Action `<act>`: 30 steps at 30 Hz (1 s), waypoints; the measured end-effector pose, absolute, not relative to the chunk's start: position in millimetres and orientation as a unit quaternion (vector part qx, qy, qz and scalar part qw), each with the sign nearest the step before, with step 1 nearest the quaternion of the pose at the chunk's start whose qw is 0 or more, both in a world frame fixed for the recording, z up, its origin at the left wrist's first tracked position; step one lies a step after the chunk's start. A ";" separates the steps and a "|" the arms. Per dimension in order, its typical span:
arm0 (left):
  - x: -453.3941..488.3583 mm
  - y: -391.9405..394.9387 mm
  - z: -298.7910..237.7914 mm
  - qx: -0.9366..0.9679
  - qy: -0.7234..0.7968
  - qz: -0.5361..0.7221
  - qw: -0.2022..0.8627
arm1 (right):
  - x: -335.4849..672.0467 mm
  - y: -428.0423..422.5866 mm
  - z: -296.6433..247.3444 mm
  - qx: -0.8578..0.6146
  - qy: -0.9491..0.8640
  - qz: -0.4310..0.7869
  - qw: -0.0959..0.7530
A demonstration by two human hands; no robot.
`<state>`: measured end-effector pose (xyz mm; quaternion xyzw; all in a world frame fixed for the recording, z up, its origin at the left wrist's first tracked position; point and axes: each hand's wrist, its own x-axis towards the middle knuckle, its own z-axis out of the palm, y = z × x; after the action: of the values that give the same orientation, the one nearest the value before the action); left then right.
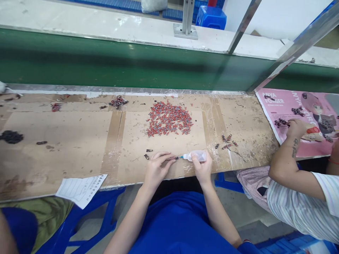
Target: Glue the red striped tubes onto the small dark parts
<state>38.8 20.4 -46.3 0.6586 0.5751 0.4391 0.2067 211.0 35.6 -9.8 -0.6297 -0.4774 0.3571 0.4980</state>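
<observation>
Left hand [156, 167] is pinched nearly closed on a small dark part [176, 158] over the bench [66, 141], right hand [203, 168] wrapped round a squeeze bottle [199, 154], blue tip [181, 157] right by the part. Two dark bits [146, 156] lie beside the left hand, then a loose pile of red pieces [172, 114], green panel [132, 63] behind

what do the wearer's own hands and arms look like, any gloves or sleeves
Both the left hand and the right hand are bare: no gloves, rings or watch show. The visible forearms are uncovered, with no clear markings. Over the torso is a plain bright-blue fabric top.
</observation>
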 end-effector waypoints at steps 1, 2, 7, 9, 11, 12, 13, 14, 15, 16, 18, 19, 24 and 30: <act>38.8 20.7 -46.5 0.658 0.574 0.441 0.207 | 211.4 35.4 -11.0 -0.628 -0.472 0.358 0.505; 38.7 21.1 -46.6 0.658 0.573 0.443 0.209 | 212.1 35.1 -12.7 -0.624 -0.464 0.362 0.514; 39.6 22.1 -44.3 0.660 0.559 0.449 0.227 | 219.4 37.6 -24.1 -0.579 -0.368 0.397 0.610; 39.2 21.7 -41.3 0.658 0.556 0.449 0.234 | 222.7 41.7 -26.6 -0.564 -0.343 0.407 0.631; 35.7 22.0 -36.9 0.660 0.555 0.445 0.244 | 224.9 47.2 -26.4 -0.561 -0.350 0.416 0.624; 31.9 23.1 -34.5 0.659 0.554 0.442 0.250 | 225.3 50.3 -25.4 -0.562 -0.364 0.419 0.613; 26.7 25.3 -32.2 0.658 0.556 0.441 0.253 | 225.2 53.4 -24.0 -0.562 -0.381 0.419 0.602; 19.9 28.7 -30.0 0.653 0.561 0.441 0.252 | 224.7 56.4 -22.6 -0.563 -0.401 0.415 0.592; 11.9 33.4 -28.3 0.645 0.573 0.443 0.244 | 223.7 59.2 -21.2 -0.565 -0.421 0.407 0.582; 3.0 39.5 -27.2 0.634 0.592 0.444 0.226 | 222.5 61.8 -20.2 -0.567 -0.440 0.397 0.571; -15.0 54.6 -27.0 0.602 0.650 0.430 0.173 | 220.0 66.0 -19.8 -0.576 -0.474 0.378 0.548; -23.0 62.9 -28.0 0.590 0.678 0.412 0.149 | 219.0 67.6 -20.5 -0.584 -0.487 0.369 0.533; -41.2 94.6 -41.0 0.599 0.715 0.342 0.113 | 218.6 70.2 -27.1 -0.625 -0.530 0.314 0.479; -40.0 103.1 -50.6 0.624 0.705 0.314 0.120 | 218.1 53.0 -19.4 -0.627 -0.571 0.197 0.492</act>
<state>-40.0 103.1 -50.6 0.6238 0.7055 0.3143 0.1201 218.1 53.0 -19.4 -0.6271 -0.5712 0.1966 0.4917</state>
